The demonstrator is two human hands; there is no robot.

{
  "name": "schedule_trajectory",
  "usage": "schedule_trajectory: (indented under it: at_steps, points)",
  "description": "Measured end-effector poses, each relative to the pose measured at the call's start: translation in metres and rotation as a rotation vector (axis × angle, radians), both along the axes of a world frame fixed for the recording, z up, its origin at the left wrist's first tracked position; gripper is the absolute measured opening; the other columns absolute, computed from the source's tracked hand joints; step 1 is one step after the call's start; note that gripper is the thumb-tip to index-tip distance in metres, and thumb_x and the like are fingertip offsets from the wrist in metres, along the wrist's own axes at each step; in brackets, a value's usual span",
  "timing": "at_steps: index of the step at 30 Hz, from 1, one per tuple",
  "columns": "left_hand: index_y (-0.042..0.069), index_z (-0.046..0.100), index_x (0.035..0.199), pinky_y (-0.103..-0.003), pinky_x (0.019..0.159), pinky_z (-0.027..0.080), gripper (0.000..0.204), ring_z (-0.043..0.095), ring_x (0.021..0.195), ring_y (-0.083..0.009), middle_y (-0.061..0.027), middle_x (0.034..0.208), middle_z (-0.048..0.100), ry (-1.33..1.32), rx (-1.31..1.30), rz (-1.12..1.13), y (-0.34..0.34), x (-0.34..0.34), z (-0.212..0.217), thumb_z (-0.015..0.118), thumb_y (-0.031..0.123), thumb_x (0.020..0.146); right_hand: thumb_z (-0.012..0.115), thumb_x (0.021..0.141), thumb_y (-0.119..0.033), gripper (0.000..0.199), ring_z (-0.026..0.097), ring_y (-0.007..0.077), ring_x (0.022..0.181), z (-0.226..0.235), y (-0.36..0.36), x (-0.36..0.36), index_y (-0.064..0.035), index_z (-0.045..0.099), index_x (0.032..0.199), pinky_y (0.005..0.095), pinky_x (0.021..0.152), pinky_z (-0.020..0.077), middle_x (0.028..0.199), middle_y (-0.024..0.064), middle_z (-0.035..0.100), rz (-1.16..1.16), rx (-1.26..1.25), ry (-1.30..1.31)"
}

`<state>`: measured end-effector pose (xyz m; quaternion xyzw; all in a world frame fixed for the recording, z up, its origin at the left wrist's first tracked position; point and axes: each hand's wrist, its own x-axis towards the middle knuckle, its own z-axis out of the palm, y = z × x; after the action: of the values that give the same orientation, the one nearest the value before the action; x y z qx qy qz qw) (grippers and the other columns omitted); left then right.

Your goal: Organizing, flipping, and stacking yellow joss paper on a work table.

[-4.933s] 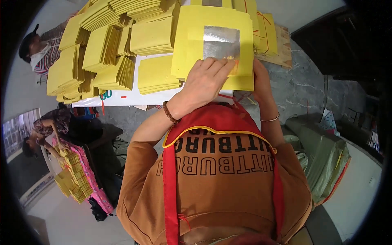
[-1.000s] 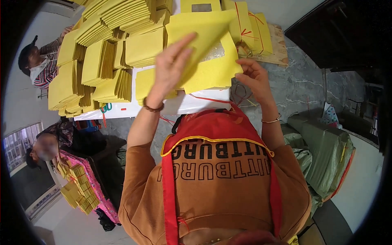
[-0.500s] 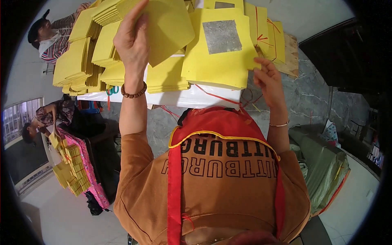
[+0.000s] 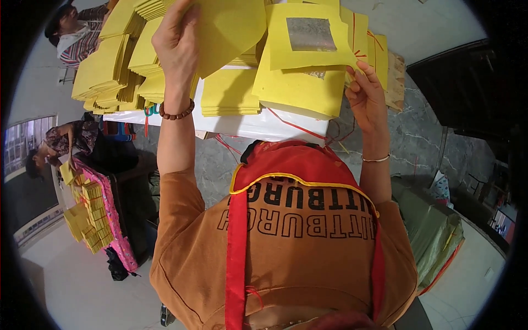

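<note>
Grey marbled floor (image 4: 415, 140) around a white-covered bench (image 4: 236, 125). On the bench, as landmark: flat pile of yellow sheets (image 4: 302, 93). Over the pile: silver-patched sheet (image 4: 308, 36), raised at its near right corner in the pinching grip of the right hand (image 4: 366, 92). Left of the pile and lifted: yellow piece (image 4: 231, 33), apparently folded, grasped by the left hand (image 4: 177, 47). Farther left of the pile: folded stacks (image 4: 107, 60), many, presumably done. Right of the pile, toward its far side: red-tied bundles (image 4: 379, 63), of unclear stage. Presumably remaining: silver-patched sheet and pile, of untold depth.
</note>
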<state>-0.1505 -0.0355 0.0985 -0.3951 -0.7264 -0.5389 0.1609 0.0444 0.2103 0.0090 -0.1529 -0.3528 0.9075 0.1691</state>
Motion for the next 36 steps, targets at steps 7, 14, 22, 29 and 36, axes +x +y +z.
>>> schedule_trajectory:
  at_steps: [7,14,22,29,36]
  points:
    - [0.002,0.039,0.128,-0.027,0.094,0.038,0.047,0.042,0.116,-0.0180,-0.0092,0.129,0.042,0.016,0.090,0.001,0.020,0.004,0.011,0.048,-0.007,0.083,0.053,0.085,-0.004,0.026,0.046,0.0040,0.057,-0.006,0.000,0.015,-0.0048,0.052,0.110,0.0180,0.051,0.0367,0.087,0.0060,0.058,0.043,0.181,-0.116]
    - [0.006,0.017,0.138,-0.031,0.099,0.033,0.064,0.032,0.124,-0.0211,-0.0102,0.141,0.021,0.042,0.260,-0.079,0.038,0.016,0.020,0.047,-0.007,0.084,0.056,0.083,-0.004,0.021,0.045,0.0045,0.055,-0.005,-0.014,0.019,-0.0034,0.052,0.104,0.0180,0.048,0.0307,0.066,-0.0022,0.049,0.100,0.428,-0.233]
    - [0.006,0.019,0.138,-0.032,0.102,0.029,0.063,0.027,0.128,-0.0214,-0.0115,0.141,0.021,0.143,0.144,-0.039,0.045,0.016,0.020,0.046,-0.009,0.083,0.055,0.084,-0.005,0.021,0.051,0.0057,0.056,0.005,-0.009,-0.004,-0.0041,0.052,0.104,0.0186,0.048,0.0374,0.070,-0.0019,0.053,0.032,0.149,-0.058]
    - [0.005,0.024,0.136,-0.032,0.103,0.028,0.061,0.027,0.128,-0.0224,-0.0111,0.139,0.027,0.241,0.062,-0.041,0.041,0.014,0.014,0.045,-0.012,0.081,0.054,0.085,-0.010,0.020,0.052,0.0046,0.057,0.005,-0.018,0.005,-0.0049,0.052,0.104,0.0187,0.049,0.0381,0.079,0.0008,0.059,0.110,0.179,-0.191]
    - [0.006,0.025,0.136,-0.033,0.103,0.029,0.063,0.030,0.127,-0.0233,-0.0117,0.137,0.031,0.295,-0.023,0.011,0.041,0.013,0.007,0.046,-0.013,0.079,0.058,0.080,-0.011,0.024,0.053,0.0075,0.061,0.003,-0.025,0.016,-0.0028,0.055,0.103,0.0207,0.054,0.0400,0.072,0.0013,0.059,0.420,0.850,-0.302]
